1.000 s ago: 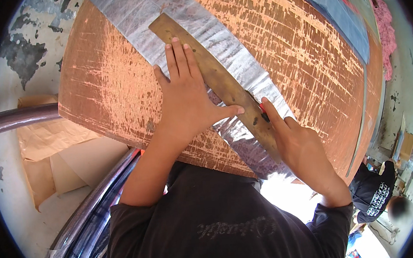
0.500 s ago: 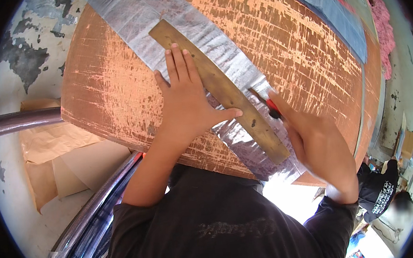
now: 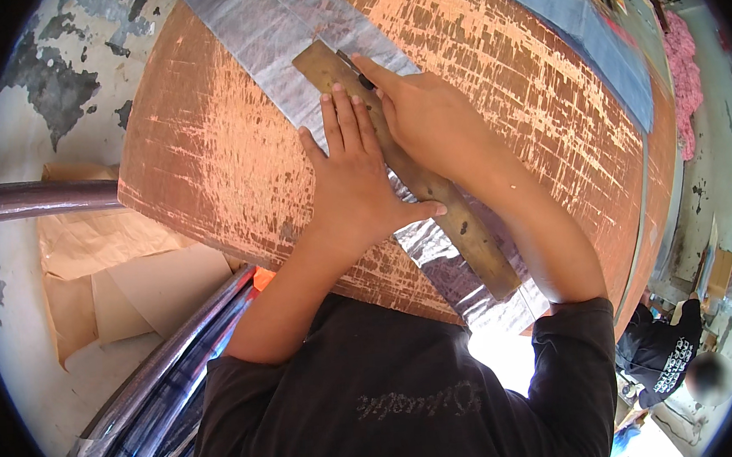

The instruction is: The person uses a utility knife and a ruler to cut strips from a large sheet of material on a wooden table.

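A long, brownish flat straightedge point(image 3: 470, 242) lies slantwise over a shiny, see-through plastic strip point(image 3: 261, 42) on a worn, scratched wooden board. My left hand point(image 3: 349, 197) presses flat on it with fingers spread: the fingertips rest near its far end, the thumb across its middle. My right hand point(image 3: 442, 128) is closed around a utility knife point(image 3: 365, 81), its thin tip along the straightedge's right edge near the far end. Most of the knife's handle is hidden in the fist. My right forearm crosses above the straightedge's near half.
The scuffed board point(image 3: 200, 155) fills the middle, with a bluish plastic sheet point(image 3: 573, 36) along its far right. Shiny rolls point(image 3: 153, 396) lean at the lower left beside brown paper point(image 3: 108, 246) on the floor. Another person point(image 3: 667, 347) in dark clothes is at the lower right.
My right hand has moved the knife far up along the straightedge's right edge, from past its middle to its far end. My left hand still presses in the same spot.
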The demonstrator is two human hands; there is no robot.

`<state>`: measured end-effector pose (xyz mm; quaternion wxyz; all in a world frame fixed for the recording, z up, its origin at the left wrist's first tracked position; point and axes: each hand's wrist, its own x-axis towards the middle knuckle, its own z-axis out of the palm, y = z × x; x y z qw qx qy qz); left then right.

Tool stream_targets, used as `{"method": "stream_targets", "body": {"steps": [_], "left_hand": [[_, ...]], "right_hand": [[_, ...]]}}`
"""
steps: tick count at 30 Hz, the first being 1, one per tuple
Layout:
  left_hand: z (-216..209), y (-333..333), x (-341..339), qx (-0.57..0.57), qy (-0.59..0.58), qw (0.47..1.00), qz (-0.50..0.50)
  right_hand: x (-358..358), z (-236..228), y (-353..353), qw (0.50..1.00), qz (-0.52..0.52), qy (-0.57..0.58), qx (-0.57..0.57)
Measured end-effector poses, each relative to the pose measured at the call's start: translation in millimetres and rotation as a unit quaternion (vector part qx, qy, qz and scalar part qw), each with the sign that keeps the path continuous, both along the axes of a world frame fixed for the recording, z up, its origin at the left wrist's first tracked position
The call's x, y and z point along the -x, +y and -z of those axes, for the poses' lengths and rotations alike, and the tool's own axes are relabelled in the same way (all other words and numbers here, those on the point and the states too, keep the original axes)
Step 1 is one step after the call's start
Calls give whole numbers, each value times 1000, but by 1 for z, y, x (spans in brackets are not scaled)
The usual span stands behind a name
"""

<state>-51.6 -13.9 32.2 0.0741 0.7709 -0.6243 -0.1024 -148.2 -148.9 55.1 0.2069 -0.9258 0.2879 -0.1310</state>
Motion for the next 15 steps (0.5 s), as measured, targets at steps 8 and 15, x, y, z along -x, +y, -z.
{"method": "stream_targets", "body": {"steps": [8,15], "left_hand": [[3,-1,-1,-9,2,1000,-2],[5,2,2,14,11,1000,1]], "right_hand": [[1,-18,-1,996,-55,57,38],[40,-37,22,993,-42,108,6]]}}
